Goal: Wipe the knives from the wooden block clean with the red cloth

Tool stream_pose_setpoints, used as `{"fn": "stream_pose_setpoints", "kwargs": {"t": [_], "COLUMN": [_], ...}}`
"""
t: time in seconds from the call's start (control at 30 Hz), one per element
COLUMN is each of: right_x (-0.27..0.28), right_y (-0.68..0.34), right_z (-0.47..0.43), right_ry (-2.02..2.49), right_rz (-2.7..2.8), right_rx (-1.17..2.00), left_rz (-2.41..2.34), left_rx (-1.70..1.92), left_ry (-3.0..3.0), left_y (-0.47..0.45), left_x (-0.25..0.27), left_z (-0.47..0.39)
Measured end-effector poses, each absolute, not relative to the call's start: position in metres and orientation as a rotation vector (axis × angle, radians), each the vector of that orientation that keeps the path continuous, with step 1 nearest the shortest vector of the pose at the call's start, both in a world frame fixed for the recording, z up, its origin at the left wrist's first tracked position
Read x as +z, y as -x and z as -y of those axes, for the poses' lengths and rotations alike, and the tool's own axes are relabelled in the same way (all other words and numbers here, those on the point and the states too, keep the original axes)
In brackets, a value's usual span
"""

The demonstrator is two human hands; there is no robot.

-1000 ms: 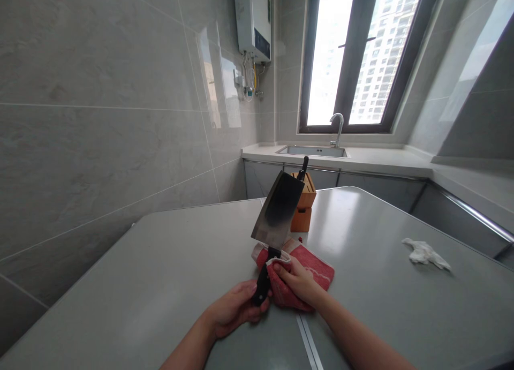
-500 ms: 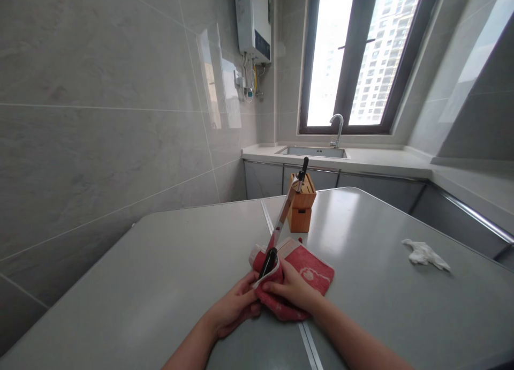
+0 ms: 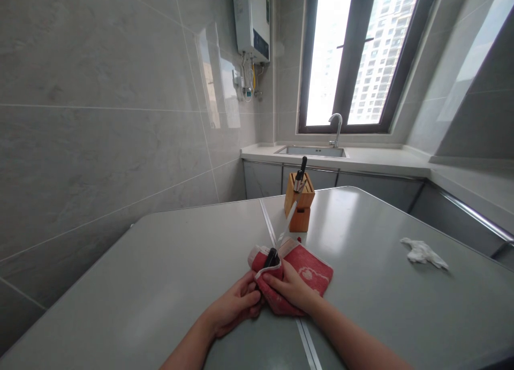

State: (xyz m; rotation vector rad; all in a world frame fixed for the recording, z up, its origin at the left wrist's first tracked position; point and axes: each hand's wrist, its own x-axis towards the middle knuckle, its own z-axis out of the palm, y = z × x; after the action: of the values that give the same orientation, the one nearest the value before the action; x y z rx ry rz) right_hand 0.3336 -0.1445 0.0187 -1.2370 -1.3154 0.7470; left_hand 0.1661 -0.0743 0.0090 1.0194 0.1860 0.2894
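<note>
A kitchen knife points away from me, its pale blade (image 3: 288,224) rising toward the knife block. Its black handle (image 3: 271,258) is partly wrapped in a red and white towel (image 3: 308,271). My right hand (image 3: 295,289) is closed on the towel, pressing a fold of it round the handle with the thumb on top. My left hand (image 3: 236,306) is closed at the butt end of the handle, its fingertips partly hidden behind the cloth. The rest of the towel spreads to the right above the table.
A wooden knife block (image 3: 299,198) with black-handled tools in it stands beyond the knife. A crumpled white tissue (image 3: 424,253) lies on the grey table (image 3: 180,268) at right. Behind are a counter with a sink (image 3: 313,151) and a faucet (image 3: 337,129).
The knife has turned about its length, so the blade now shows as a narrower, paler strip instead of its broad side. The towel has folded further over the handle.
</note>
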Motion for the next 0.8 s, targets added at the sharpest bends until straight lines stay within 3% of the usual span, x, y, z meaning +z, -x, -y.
{"fn": "stream_pose_setpoints", "kwargs": {"t": [0.8], "right_x": [0.0233], "right_y": [-0.3382], "right_z": [0.1425], "right_ry": [1.25], "right_rz": [1.072], "right_rx": [0.812], "left_rz": [-0.184], "left_rx": [0.274], "left_ry": [-1.091], "left_y": [-0.1647], "left_x": [0.0027], "left_z": [0.0689]}}
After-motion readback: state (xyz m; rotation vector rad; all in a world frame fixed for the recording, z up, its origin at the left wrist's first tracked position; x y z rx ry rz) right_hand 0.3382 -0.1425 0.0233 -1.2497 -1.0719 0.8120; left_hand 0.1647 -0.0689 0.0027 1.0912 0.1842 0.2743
